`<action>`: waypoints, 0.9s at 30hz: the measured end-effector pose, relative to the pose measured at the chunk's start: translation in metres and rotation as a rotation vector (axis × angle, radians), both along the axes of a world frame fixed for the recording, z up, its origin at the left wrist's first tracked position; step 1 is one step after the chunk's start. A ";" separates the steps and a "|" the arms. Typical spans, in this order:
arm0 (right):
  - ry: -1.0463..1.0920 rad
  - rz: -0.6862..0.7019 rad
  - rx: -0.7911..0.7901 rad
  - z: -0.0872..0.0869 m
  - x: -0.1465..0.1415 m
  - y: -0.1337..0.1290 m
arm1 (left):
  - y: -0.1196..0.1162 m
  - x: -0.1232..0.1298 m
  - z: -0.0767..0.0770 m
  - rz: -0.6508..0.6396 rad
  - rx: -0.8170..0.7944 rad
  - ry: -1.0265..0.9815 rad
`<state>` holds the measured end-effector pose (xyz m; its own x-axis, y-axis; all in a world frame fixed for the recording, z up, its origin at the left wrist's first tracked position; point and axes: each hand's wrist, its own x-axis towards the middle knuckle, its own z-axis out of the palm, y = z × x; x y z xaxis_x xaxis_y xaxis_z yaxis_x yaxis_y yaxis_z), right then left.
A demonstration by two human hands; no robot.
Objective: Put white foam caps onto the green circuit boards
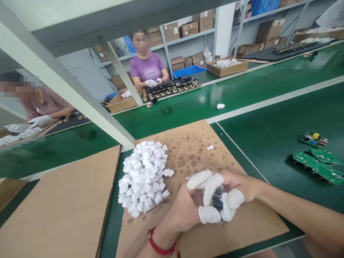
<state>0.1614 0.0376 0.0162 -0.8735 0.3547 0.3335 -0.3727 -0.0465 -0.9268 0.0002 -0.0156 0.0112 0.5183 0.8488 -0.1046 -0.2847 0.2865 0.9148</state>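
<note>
My left hand (188, 208), with a red cord bracelet (162, 247) at its wrist, is closed around a small circuit board (217, 200) with dark cylindrical parts. From the other side my right hand (228, 188) grips the same board. White finger cots cover several fingertips of both hands. Much of the board is hidden by the fingers. Left of my hands, a heap of small white pieces (145, 175) lies on a sheet of cardboard (188, 150). One loose white scrap (210, 147) lies apart near the sheet's far edge.
At the right lie several green circuit boards (319, 165). A second cardboard sheet (61, 200) is at the left, beside a slanting metal post (80, 82). Across the green conveyor (172, 114), two people in white gloves work near rows of boards (172, 87). A white-topped piece (220, 106) sits on the conveyor.
</note>
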 end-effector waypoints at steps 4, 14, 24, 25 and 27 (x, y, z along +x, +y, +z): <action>-0.002 -0.012 -0.032 0.001 0.001 -0.001 | 0.000 0.003 -0.002 0.023 -0.073 -0.003; -0.103 -0.269 0.201 -0.010 -0.005 0.000 | 0.004 0.005 0.001 0.121 -0.054 0.052; -0.131 -0.126 -0.228 -0.010 -0.004 -0.006 | 0.002 0.009 0.003 0.172 -0.214 -0.002; -0.122 -0.149 -0.239 -0.010 -0.004 -0.007 | 0.001 0.009 0.002 0.176 -0.207 -0.004; -0.121 -0.208 -0.202 -0.009 -0.004 -0.008 | 0.001 0.008 0.002 0.196 -0.188 -0.003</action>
